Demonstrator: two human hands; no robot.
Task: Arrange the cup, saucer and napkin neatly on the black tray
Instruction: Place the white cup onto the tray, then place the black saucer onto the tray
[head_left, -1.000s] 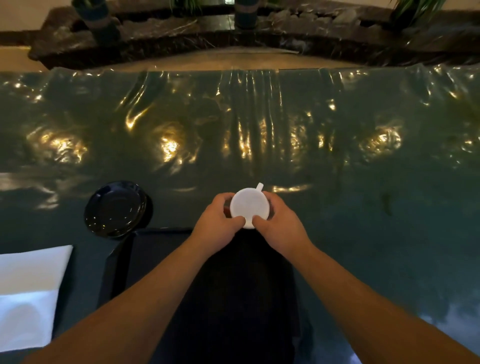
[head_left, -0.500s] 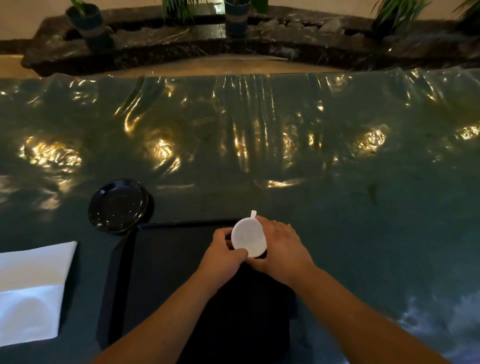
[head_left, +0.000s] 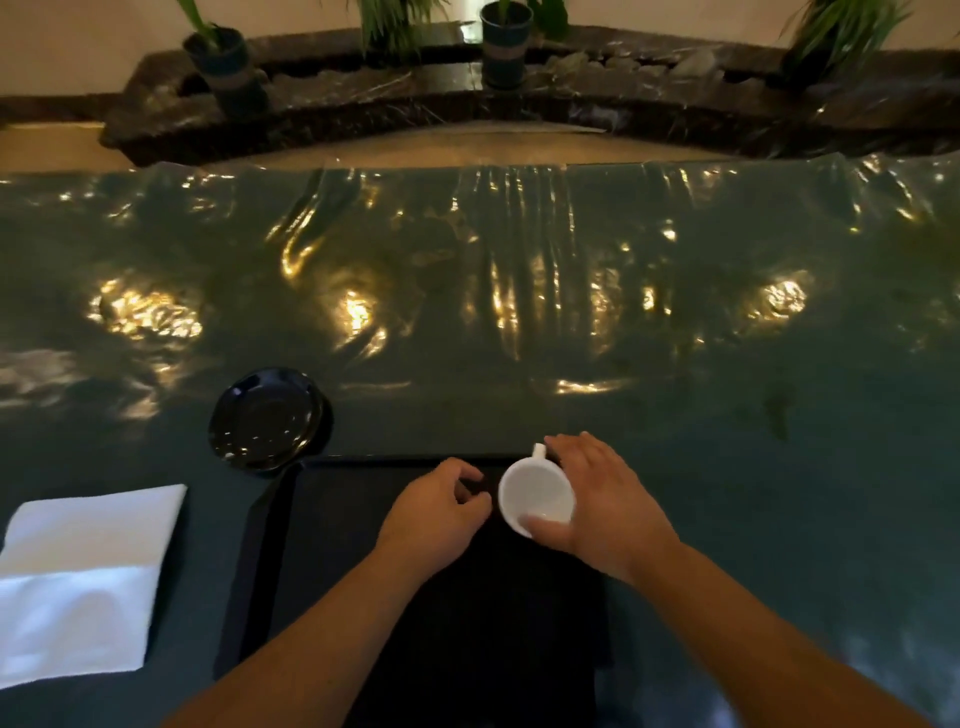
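Note:
A white cup (head_left: 537, 493) stands upright at the far right part of the black tray (head_left: 332, 499), its handle pointing away from me. My right hand (head_left: 605, 499) wraps around the cup's right side, thumb on the near rim. Just left of the cup is my left hand (head_left: 436, 512), fingers curled, a small gap between it and the cup. A black saucer (head_left: 265, 418) lies on the table beyond the tray's far left corner. At the left of the tray, on the table, is a folded white napkin (head_left: 78, 577).
The table (head_left: 519, 322) wears a dark green cloth under wrinkled shiny plastic. Beyond its far edge runs a dark stone ledge (head_left: 571, 109) with potted plants (head_left: 228, 62). My forearms cross the near part of the tray.
Both hands brought the cup toward me, from beyond the tray's far edge onto the tray. My left hand has come off the cup; the right still holds it.

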